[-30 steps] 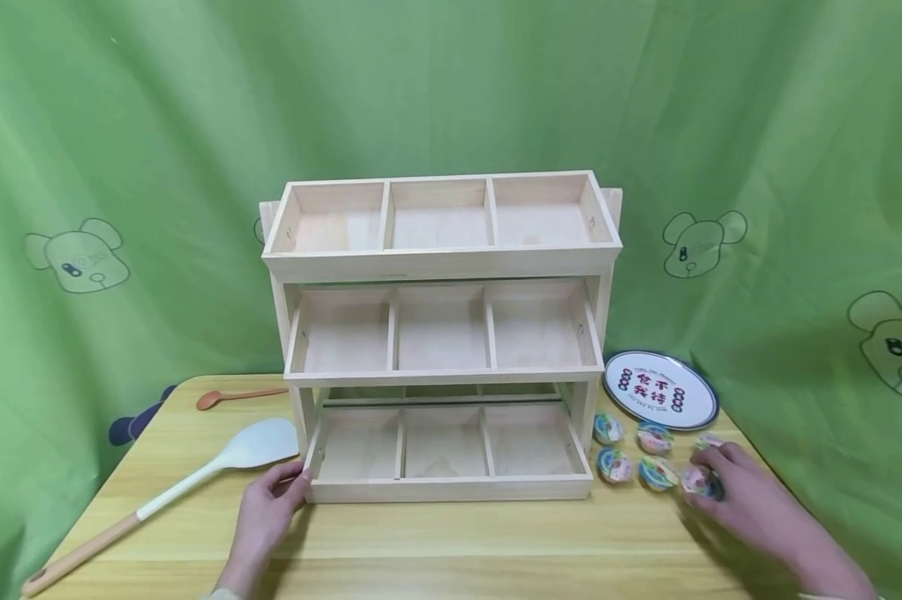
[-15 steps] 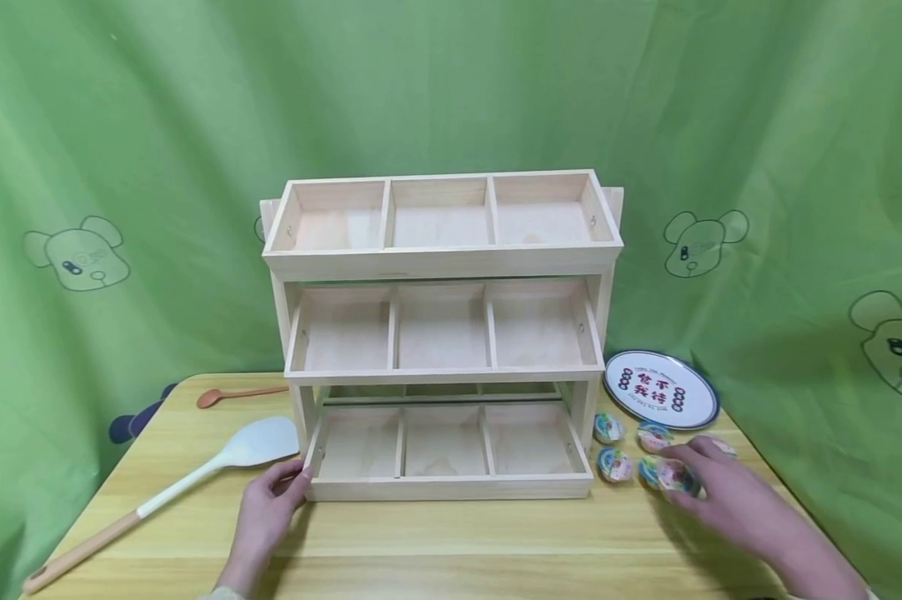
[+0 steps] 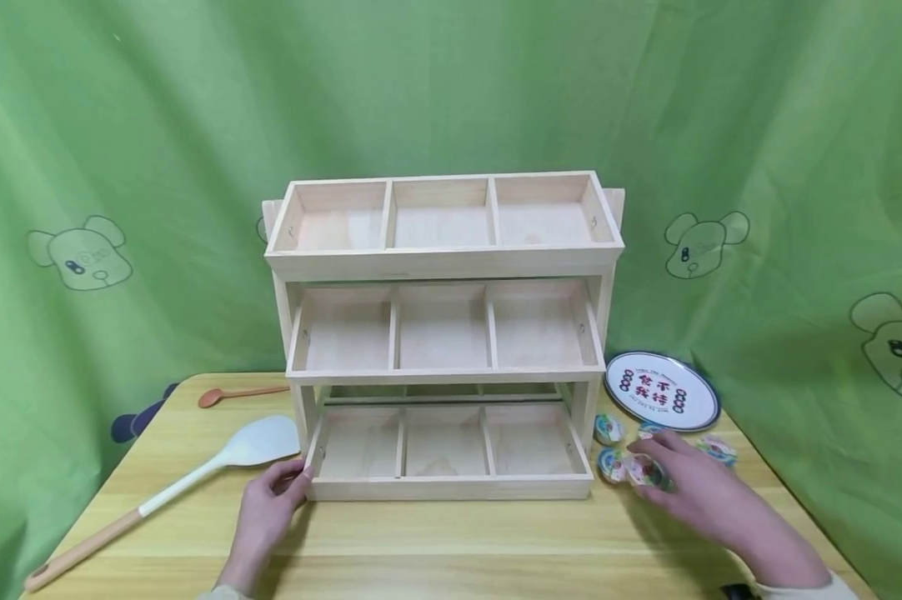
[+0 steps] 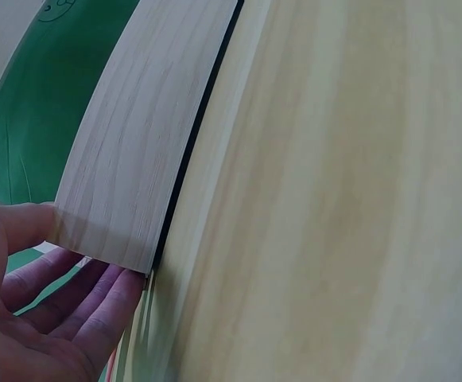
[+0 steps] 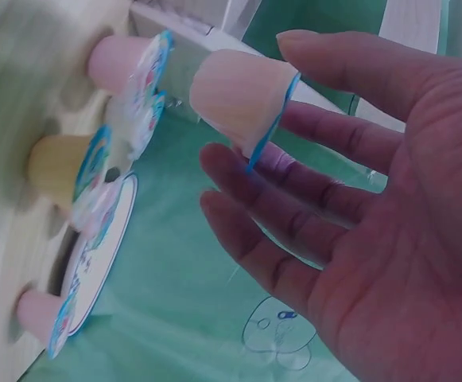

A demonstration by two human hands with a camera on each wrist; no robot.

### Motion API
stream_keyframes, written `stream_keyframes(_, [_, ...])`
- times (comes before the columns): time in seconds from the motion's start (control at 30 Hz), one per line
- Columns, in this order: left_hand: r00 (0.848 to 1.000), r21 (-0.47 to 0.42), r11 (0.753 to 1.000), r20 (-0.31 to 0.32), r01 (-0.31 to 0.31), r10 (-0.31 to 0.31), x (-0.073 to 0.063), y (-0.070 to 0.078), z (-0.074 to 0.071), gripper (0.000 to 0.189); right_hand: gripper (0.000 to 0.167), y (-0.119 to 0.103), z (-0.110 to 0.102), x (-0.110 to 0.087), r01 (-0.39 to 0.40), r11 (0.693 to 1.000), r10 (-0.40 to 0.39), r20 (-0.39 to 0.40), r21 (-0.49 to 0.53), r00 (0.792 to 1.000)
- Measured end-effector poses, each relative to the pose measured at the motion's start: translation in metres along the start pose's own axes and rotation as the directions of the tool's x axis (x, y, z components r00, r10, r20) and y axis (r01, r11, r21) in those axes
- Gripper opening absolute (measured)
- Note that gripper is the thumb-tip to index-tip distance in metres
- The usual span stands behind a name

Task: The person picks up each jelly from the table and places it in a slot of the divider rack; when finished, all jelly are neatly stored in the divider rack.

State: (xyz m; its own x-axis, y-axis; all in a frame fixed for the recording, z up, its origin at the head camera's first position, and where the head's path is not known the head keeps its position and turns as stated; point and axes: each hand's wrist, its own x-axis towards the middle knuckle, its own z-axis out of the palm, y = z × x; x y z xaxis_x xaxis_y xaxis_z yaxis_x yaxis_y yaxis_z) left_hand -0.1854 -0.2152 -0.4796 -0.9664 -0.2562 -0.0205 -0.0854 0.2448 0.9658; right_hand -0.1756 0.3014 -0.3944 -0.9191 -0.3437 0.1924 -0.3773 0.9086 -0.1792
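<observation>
- While a white spatula (image 3: 179, 487) with a wooden grip slants across the left part of the worktop (image 3: 451, 546), a brown spoon (image 3: 218, 396) lies beyond it, near the back left corner.
- Just beside the spatula's head, the left hand (image 3: 267, 512) pinches the left end of the bottom tray (image 3: 451, 489), thumb at the upper edge, fingers about the end.
- Three tiers high, the wooden rack (image 3: 447, 264) stands mid-worktop, each tray split into three compartments.
- Two small cups (image 3: 612, 464) sit one behind the other, right of the rack.
- Between the thumb and fingers of the right hand (image 3: 691, 492) is a jelly cup (image 5: 234, 91), its lid towards the palm, well apart from the left hand and just beside the front small cup; whether those touch, I cannot tell.
- Beyond the right hand, another cup (image 3: 649, 430) is partly hidden.
- Near the back right corner sits an oval plate (image 3: 661, 392).
- Close to the right edge is a further cup (image 3: 717, 450).
</observation>
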Motion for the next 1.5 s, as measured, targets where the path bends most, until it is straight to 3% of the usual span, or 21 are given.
stream_keyframes(0.6, [1.0,0.023,1.0,-0.003,-0.006,0.006,-0.003,-0.002,-0.001,0.034,0.043,-0.028,0.001,0.019,0.126,0.99,-0.128,0.018,0.063,0.992])
stream_keyframes(1.5, [1.0,0.014,1.0,0.005,-0.009,0.009,-0.001,-0.002,-0.002,0.035,0.041,-0.07,0.008,0.059,0.172,0.978,-0.179,0.049,0.117,0.983])
